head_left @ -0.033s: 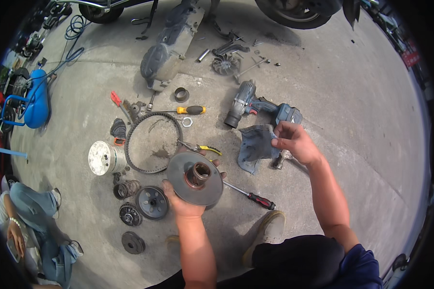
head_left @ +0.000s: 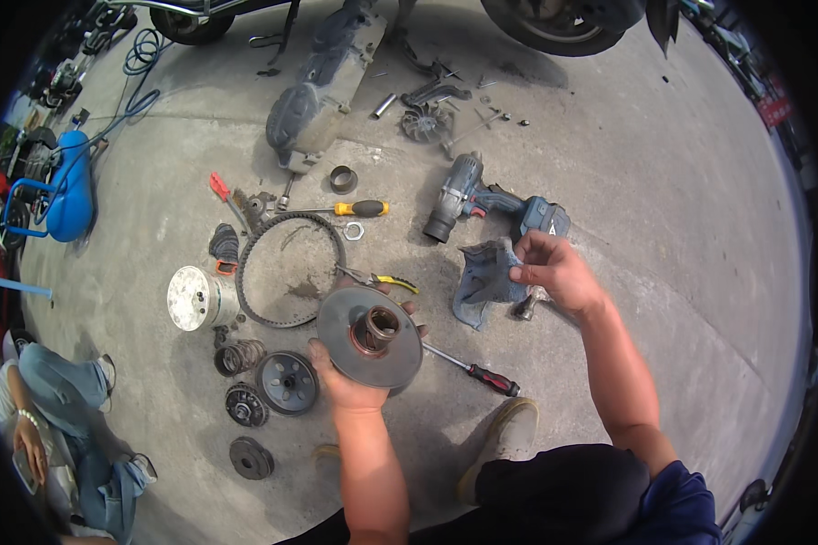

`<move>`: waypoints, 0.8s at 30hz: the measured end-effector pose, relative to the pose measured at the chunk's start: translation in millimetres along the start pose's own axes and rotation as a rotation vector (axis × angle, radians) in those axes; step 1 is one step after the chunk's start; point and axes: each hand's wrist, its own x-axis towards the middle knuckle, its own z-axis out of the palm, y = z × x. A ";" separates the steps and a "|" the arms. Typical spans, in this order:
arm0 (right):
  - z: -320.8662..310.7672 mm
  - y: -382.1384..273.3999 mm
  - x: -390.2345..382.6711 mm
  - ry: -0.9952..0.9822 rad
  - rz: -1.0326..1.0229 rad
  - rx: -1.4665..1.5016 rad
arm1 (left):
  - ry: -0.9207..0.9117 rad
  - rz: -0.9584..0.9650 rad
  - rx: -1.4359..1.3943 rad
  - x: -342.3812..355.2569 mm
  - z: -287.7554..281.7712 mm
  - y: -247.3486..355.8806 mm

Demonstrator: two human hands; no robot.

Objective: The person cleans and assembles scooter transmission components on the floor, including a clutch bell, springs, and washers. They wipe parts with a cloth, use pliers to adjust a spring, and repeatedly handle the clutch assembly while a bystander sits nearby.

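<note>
My left hand (head_left: 347,383) is closed round the rim of a grey metal scooter pulley disc (head_left: 344,341). Its flat face is turned up, and a brown, greasy hub stands at its centre. Pinched between the thumb and fingers of my right hand (head_left: 559,272) hangs a grimy grey-blue rag (head_left: 486,277), apart from the disc. Just left of the disc lie a clutch bell (head_left: 288,382) and a coil spring (head_left: 238,358). A toothed drive belt (head_left: 243,289) rests beyond them, with yellow-handled pliers (head_left: 395,283) at its right. A red-and-black screwdriver (head_left: 493,380) lies right of the disc.
A cordless impact wrench (head_left: 454,195) lies beyond the rag. At left stand a white tub (head_left: 191,298) and a blue air tank (head_left: 69,186). An engine cover (head_left: 314,100) and a fan wheel (head_left: 424,123) lie farther off, below a scooter. Another person (head_left: 64,400) sits at lower left.
The rag has swung and folded, its loose left edge drawing in toward my right hand. The pulley disc and my left hand stay nearly still.
</note>
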 end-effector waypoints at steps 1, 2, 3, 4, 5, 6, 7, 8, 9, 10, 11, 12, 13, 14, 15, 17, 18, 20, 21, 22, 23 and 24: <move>4.3 3.2 -1.4 -0.016 0.009 0.081 | -0.003 -0.011 0.018 -0.8 0.8 -0.1; 8.8 7.6 -2.6 -0.032 0.020 0.163 | -0.006 -0.023 0.037 -1.4 1.4 -0.6; 11.9 11.7 -5.0 -0.053 0.019 0.286 | 0.001 -0.031 0.068 -1.6 1.4 -0.5; 14.6 15.8 -4.4 -0.020 0.104 0.266 | -0.016 -0.037 0.055 -1.9 1.1 -0.3; 16.9 20.4 -3.7 -0.036 0.156 0.264 | -0.022 -0.048 0.056 -2.5 0.5 -0.3; 19.7 25.3 -2.7 0.013 0.250 0.235 | -0.031 -0.060 0.058 -3.0 -0.5 0.6; 22.2 30.1 -4.3 0.016 0.270 0.308 | -0.072 -0.061 0.022 -2.1 -1.5 0.9; 25.7 35.2 -4.0 -0.046 0.224 0.389 | -0.067 -0.073 -0.009 -2.8 -2.8 1.7; 29.6 39.6 -3.8 -0.065 0.196 0.450 | -0.056 -0.089 -0.027 -3.3 -3.8 2.1; 32.8 42.6 -4.7 -0.046 0.201 0.494 | -0.048 -0.105 -0.046 -3.3 -4.9 2.5; 36.9 44.9 -6.9 -0.048 0.148 0.555 | -0.018 -0.130 -0.010 -3.6 -5.8 3.4; 41.2 45.9 -8.8 -0.086 0.117 0.554 | 0.012 -0.154 0.025 -4.1 -6.6 4.6; 45.5 45.7 -11.3 -0.113 0.104 0.554 | 0.043 -0.179 0.059 -4.5 -6.8 5.6; 50.9 45.0 -13.4 -0.116 0.107 0.551 | 0.054 -0.211 0.085 -4.7 -6.5 6.1; 56.9 44.3 -17.3 -0.158 0.102 0.548 | 0.064 -0.242 0.111 -4.9 -5.8 6.3; 69.6 43.6 -20.8 -0.268 0.043 0.610 | 0.058 -0.306 0.123 -5.1 -3.4 5.2; 75.6 44.4 -21.4 -0.297 0.033 0.624 | 0.040 -0.338 0.109 -4.9 -2.0 3.9; 83.2 48.2 -21.1 -0.351 0.170 0.769 | 0.019 -0.357 0.101 -3.7 0.1 -1.5; 85.1 51.3 -20.9 -0.378 0.249 0.852 | 0.017 -0.345 0.106 -3.5 1.1 -6.5; 87.3 55.3 -20.2 -0.374 0.246 0.817 | -0.031 -0.329 0.071 -3.2 1.0 -10.0; 90.5 59.8 -19.3 -0.373 0.250 0.799 | -0.008 -0.339 0.137 -3.2 -1.0 -9.7; 93.2 63.9 -18.7 -0.317 0.312 0.743 | 0.018 -0.337 0.153 -2.5 -2.8 -11.6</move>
